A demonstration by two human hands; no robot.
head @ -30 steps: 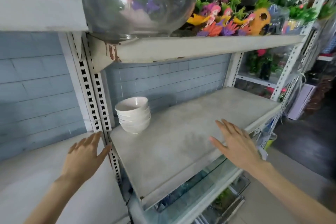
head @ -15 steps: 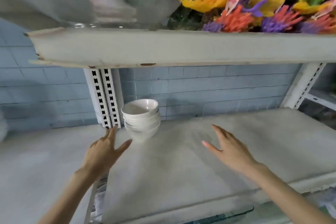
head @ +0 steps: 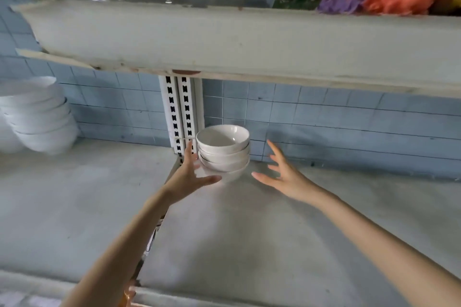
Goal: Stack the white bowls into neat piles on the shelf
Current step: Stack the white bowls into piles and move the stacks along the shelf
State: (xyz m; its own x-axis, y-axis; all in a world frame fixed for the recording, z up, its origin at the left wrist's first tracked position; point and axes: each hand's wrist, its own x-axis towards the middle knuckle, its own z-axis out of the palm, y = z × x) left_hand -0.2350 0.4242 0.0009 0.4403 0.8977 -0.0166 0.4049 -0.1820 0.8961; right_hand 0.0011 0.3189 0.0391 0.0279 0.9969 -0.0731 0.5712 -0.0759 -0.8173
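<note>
A small stack of white bowls (head: pixel 223 152) stands on the grey shelf (head: pixel 249 232), just right of the slotted white upright (head: pixel 179 112). The left hand (head: pixel 192 176) touches its left side, fingers spread; the right hand (head: pixel 284 173) hangs open beside it, likely to cradle the pile from both sides

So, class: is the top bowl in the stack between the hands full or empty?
Empty. The top bowl sits upright on the stack, and its bare white inside shows, with nothing in it.
</note>
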